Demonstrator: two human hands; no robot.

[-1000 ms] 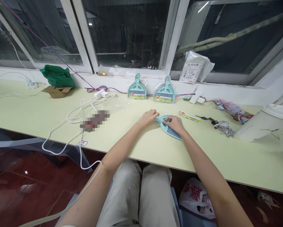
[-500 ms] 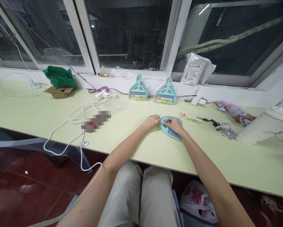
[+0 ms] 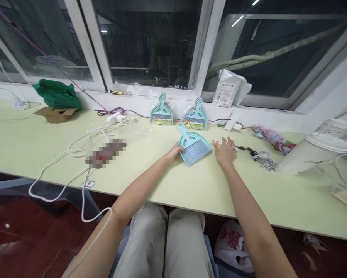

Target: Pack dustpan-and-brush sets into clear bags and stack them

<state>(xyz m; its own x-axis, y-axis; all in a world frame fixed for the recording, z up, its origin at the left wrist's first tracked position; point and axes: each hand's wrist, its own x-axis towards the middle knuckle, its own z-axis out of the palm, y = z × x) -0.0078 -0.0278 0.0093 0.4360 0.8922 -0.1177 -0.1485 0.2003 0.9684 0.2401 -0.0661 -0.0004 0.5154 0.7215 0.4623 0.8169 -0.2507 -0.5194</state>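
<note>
My left hand [image 3: 173, 152] grips the left edge of a light blue mini dustpan [image 3: 195, 136], tilted with its handle toward the window. A brush [image 3: 195, 151] with grey-blue bristles is fitted in the pan. To the right, my right hand [image 3: 225, 151] is over a printed label card [image 3: 216, 143], fingers spread and bent downward. Most of the card is hidden under the hand; whether the fingertips press on it I cannot tell. Two packaged dustpan sets, one on the left [image 3: 161, 111] and one on the right [image 3: 195, 114], lean against the wall behind.
White cables [image 3: 71, 148] and a blurred item [image 3: 105, 153] lie to the left, near a cardboard box [image 3: 56, 114] and green cloth [image 3: 57, 94]. Rightward are a bunch of keys [image 3: 264, 159], a folded umbrella-like bundle [image 3: 273, 138] and a white bucket [image 3: 312, 152]. A plastic bag [image 3: 232, 245] is below the table.
The dustpan with its brush has turned handle-away and shifted left, held by my left hand. My right hand has left the dustpan and moved right onto the label card. The view has shifted slightly.
</note>
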